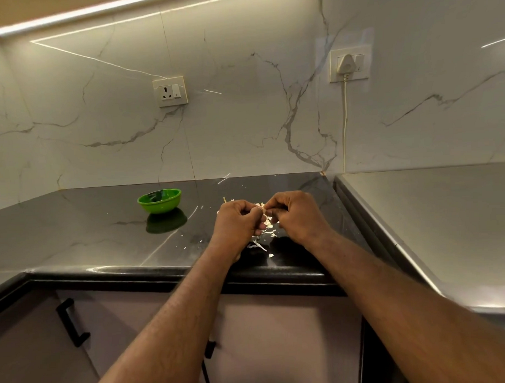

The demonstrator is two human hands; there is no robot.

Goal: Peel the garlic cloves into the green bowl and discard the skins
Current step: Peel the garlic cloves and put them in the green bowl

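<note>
My left hand and my right hand meet over the dark countertop, fingers curled. Between their fingertips they pinch a small pale garlic clove, mostly hidden by the fingers. Loose white garlic skins lie scattered on the counter under and around both hands. The green bowl stands to the left of the hands, farther back; what it holds cannot be made out.
A marble wall with a socket rises behind the counter. A plug and white cable hang at the right. A grey steel surface adjoins on the right. Cabinet doors with a black handle sit below the counter's front edge.
</note>
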